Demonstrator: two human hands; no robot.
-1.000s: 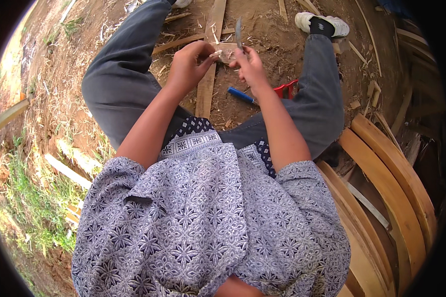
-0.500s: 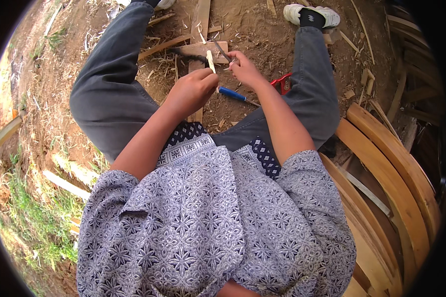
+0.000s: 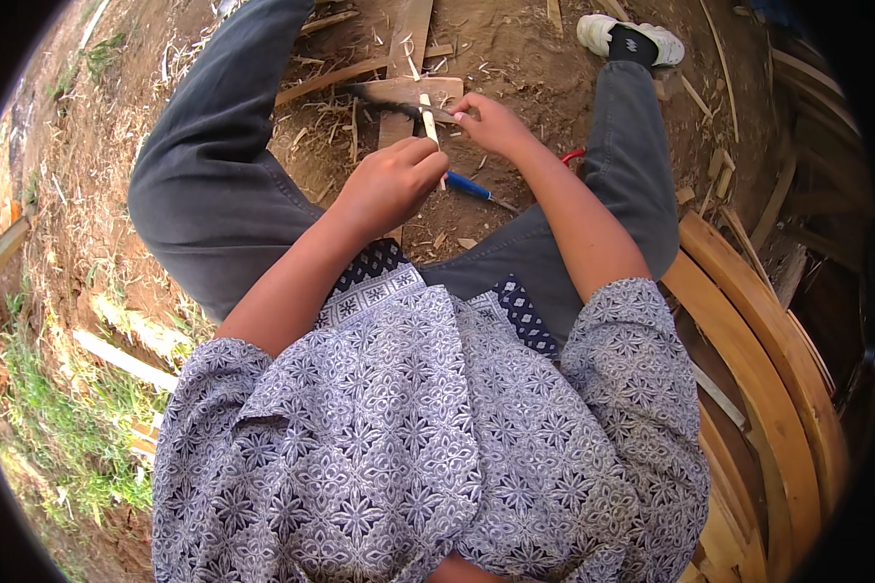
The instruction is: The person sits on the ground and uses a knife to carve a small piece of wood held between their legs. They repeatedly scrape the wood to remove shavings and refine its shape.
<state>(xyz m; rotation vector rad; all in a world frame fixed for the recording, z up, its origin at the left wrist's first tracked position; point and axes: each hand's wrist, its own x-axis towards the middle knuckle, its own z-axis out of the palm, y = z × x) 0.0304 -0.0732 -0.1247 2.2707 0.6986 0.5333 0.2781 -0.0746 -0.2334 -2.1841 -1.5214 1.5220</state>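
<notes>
Bamboo sliver [image 3: 426, 109] upper centre of frame, pinched upright in left hand [image 3: 391, 183], tip resting on the wood block [image 3: 410, 91]. Right hand [image 3: 491, 124] wrapped around the handle of a dark blade [image 3: 391, 93] lying across that block, touching the sliver. Risk: blade skids off the thin strip toward left fingers [image 3: 428, 154], just beside the edge. Blue-handled tool [image 3: 472, 187] loose on dirt.

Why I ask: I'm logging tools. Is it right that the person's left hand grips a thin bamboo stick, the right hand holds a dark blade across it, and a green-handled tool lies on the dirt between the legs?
Not quite: the tool on the dirt has a blue handle, not green. The head view shows it. The rest stands: the left hand grips the thin stick, and the right hand holds the dark blade across it.
</notes>
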